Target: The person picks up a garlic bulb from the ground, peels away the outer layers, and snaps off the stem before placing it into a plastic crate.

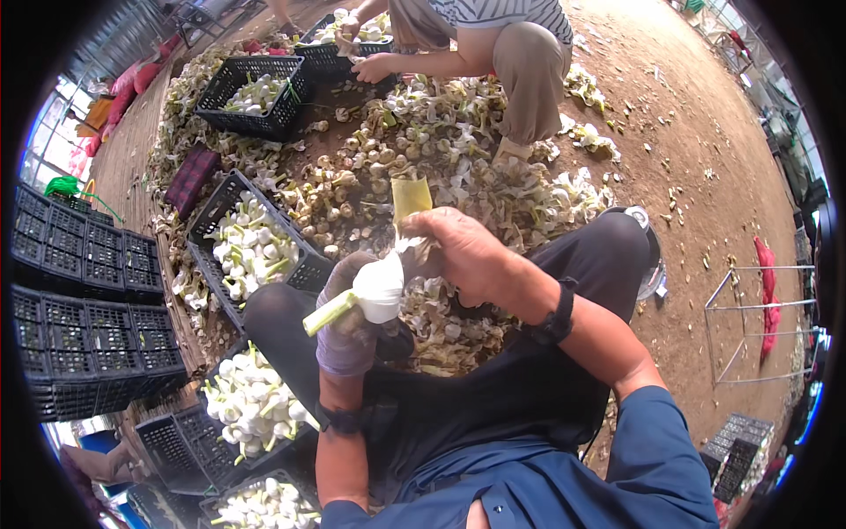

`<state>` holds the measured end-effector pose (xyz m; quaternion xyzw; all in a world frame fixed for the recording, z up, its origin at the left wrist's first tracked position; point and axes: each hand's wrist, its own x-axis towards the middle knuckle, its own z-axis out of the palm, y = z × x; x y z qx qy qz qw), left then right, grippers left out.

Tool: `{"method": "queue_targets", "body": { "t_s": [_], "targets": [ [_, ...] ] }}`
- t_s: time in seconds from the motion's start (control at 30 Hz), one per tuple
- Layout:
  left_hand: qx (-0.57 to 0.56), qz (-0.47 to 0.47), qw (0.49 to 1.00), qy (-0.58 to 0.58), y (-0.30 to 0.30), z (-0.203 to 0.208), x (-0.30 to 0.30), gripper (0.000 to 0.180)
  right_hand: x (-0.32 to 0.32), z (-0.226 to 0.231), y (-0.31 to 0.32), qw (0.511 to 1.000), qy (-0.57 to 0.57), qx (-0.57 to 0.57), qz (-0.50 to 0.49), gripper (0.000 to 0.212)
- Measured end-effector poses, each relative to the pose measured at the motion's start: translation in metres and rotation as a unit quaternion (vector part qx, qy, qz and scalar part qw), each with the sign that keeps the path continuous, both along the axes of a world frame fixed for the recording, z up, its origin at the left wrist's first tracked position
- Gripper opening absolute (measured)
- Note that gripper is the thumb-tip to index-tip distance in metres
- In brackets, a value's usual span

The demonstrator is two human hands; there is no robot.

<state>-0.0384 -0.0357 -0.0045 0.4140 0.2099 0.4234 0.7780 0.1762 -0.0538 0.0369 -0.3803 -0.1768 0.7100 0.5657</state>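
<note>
My left hand (pixel 342 339), in a greyish glove, is closed around a garlic bulb (pixel 381 291). The bulb is white, and its cut green stem points down to the left. Against the bulb's upper side my bare right hand (pixel 458 256) pinches a strip of papery garlic skin (pixel 409 245) that still joins the bulb. A flat yellow piece (pixel 411 197) sticks up past the right fingertips; its kind and how it is held cannot be made out. Below both hands, loose skins (pixel 449 331) lie between my knees.
Black crates of white garlic (pixel 251 242) stand at my left, with a heaped one (pixel 256 401) nearer. Stacked black crates (pixel 88 331) are farther left. Unpeeled bulbs and husks (pixel 379 154) cover the ground ahead. Across from me a person (pixel 493 53) squats, hands at another crate (pixel 330 57).
</note>
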Motion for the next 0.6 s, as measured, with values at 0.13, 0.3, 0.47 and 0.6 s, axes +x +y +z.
{"method": "queue_targets", "body": {
  "t_s": [0.13, 0.3, 0.47, 0.6],
  "targets": [
    [-0.034, -0.064, 0.991, -0.113, 0.001, -0.002, -0.001, 0.082, -0.001, 0.003, 0.005, 0.997, 0.02, -0.043, -0.062, 0.022],
    [-0.016, 0.014, 0.999, -0.046, -0.003, 0.01, 0.002, 0.085, 0.01, 0.003, 0.002, 0.973, -0.192, 0.124, 0.043, 0.038],
    [0.056, 0.052, 0.994, 0.073, -0.005, 0.019, 0.008, 0.095, -0.011, 0.021, -0.005, 0.961, -0.153, 0.216, 0.083, 0.057],
    [0.067, 0.092, 0.981, 0.16, -0.005, 0.026, 0.012, 0.078, -0.006, 0.01, -0.001, 0.957, -0.167, 0.228, 0.064, 0.051]
  ]
}}
